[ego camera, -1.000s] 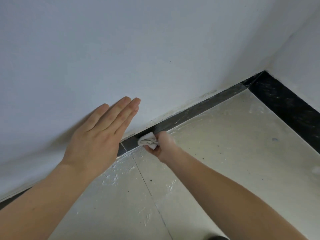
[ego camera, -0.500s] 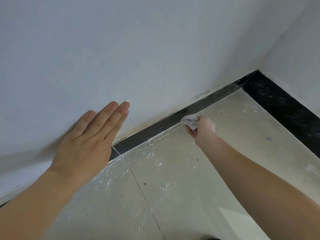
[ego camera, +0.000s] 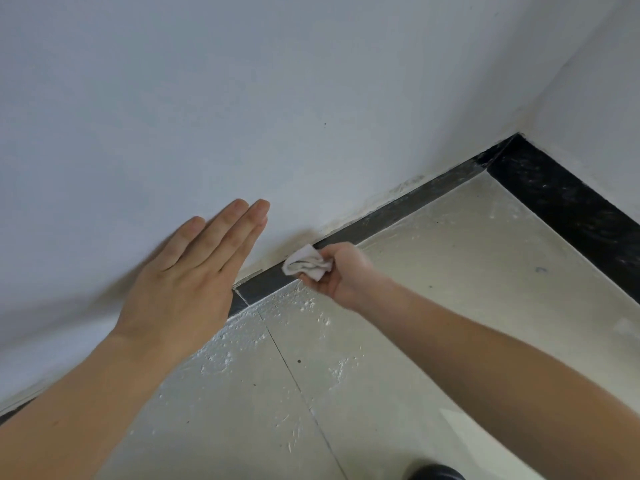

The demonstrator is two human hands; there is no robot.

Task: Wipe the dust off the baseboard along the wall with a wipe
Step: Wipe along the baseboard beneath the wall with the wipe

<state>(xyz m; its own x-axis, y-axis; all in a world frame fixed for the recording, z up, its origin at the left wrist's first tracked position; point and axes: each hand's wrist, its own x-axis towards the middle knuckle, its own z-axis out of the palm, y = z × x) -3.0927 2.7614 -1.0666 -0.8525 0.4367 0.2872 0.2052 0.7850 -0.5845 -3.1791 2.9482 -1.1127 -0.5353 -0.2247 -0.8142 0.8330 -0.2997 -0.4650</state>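
Head view, from the left: pressing flat against the white wall [ego camera: 311,98] with the left hand [ego camera: 180,271], fingers straight, nothing held. Further right, gripping a crumpled white wipe [ego camera: 306,263] in the curled fingers of the right hand [ego camera: 341,271], against the dark baseboard [ego camera: 398,213] at the foot of the wall. Probably light, soft and limp; best bunched and held from behind. Looks creased, faintly greyed.

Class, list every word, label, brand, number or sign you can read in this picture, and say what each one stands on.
None: no readable text appears anywhere in the view.
The white wall, black baseboard, floor tiles and crumpled wipe carry no print.
The small blue mark on the floor is a smudge, not a letter.
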